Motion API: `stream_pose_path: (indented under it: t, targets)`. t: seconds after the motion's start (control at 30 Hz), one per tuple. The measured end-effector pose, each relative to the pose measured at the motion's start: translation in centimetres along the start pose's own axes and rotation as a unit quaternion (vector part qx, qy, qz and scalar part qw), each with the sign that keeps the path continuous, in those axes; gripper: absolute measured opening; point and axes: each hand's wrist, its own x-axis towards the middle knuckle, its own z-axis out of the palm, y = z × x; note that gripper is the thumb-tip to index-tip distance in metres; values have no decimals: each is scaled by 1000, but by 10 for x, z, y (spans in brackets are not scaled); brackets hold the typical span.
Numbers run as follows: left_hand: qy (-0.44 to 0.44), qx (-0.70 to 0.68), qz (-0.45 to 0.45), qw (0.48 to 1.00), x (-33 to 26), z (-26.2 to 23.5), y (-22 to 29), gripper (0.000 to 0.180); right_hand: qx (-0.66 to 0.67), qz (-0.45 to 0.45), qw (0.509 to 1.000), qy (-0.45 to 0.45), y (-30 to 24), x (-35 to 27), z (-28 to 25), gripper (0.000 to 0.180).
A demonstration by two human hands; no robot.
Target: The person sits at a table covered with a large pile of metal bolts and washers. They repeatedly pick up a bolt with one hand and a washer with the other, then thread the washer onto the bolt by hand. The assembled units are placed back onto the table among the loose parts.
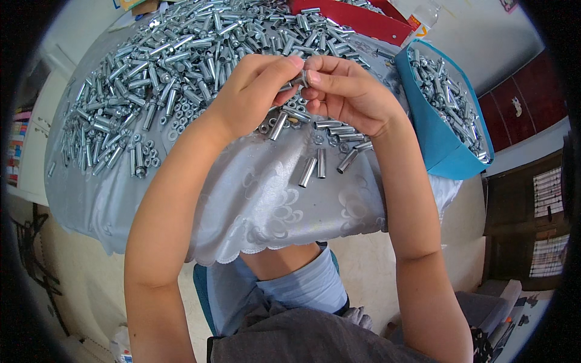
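Observation:
My left hand (251, 91) and my right hand (351, 91) meet above the table, fingertips together. Between them they pinch a small silver metal sleeve bolt (301, 79); which hand carries it I cannot tell exactly, both touch it. Beneath the hands lie loose silver sleeves (315, 164) and small nuts (181, 121) on a pale embossed tablecloth (266, 199). A large heap of the same silver sleeves (181, 54) covers the far half of the table.
A blue container (442, 139) at the right holds several more silver parts. A red tray (357, 18) stands at the back. The tablecloth's scalloped edge hangs over my lap. A dark cabinet stands at the right, a shelf at the far left.

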Motion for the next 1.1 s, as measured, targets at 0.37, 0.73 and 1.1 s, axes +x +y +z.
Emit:
stream_pose_path:
  t: [0.37, 0.73, 1.1]
  targets:
    - [34, -7, -18, 999, 2, 0, -5, 38, -44, -30, 998, 29, -2, -2, 7, 17]
    - [94, -8, -34, 995, 10, 0, -18, 37, -92, -87, 983, 135, 2, 3, 15, 20]
    - [131, 9, -57, 990, 11, 3, -15, 48, -168, -171, 960, 147, 7, 5, 18, 26]
